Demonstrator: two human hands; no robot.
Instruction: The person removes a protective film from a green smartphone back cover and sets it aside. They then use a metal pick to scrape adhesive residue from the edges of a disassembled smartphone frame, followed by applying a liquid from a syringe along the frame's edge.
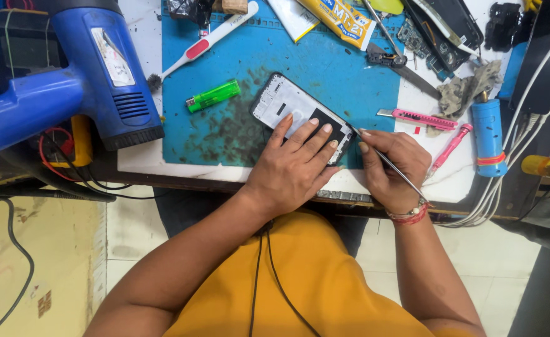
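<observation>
Phone frame (287, 109) lay face-open on the blue mat (343, 75). Left hand (293, 165) lay flat with fingers spread, pinning its near end. Right hand (390, 168) pinched a thin metal tool (392, 167), tip at the frame's edge. Looked like prying; next move likely needs a steady, shallow angle.

Left hand (290, 167) presses the phone frame (300, 115); right hand (390, 167) holds what looks like tweezers (392, 167).

Yellow shirt (315, 281), red-and-white wrist bracelets (410, 215), bare forearms
</observation>
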